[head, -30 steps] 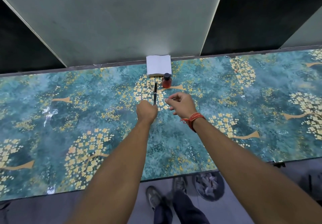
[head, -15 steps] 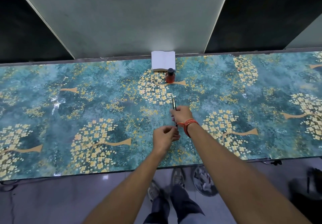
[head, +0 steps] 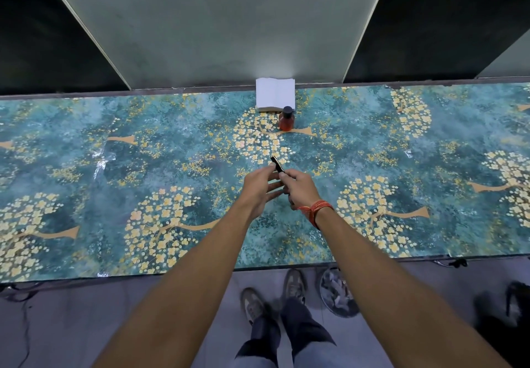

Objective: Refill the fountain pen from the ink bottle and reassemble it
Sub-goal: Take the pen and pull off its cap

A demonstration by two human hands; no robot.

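Over the table (head: 86, 167), both hands pinch the pen (head: 277, 164) — right hand (head: 301, 190) lower, left hand (head: 259, 185) beside it, black tip sticking out above. The ink bottle (head: 286, 119) stands capped, well beyond — by white paper (head: 275, 94).

Both hands met above surface (head: 86, 167), covered in teal cloth with yellow blossom trees. Right hand (head: 301, 188) gripped black fountain pen (head: 277, 164), tip slanting up and away to left; left hand (head: 259, 187) touched pen with fingertips. Red-orange ink bottle (head: 286, 119), dark cap on, stood at far edge, just beside white open notebook (head: 275, 94). Orange thread band (head: 315, 210) circled right wrist.
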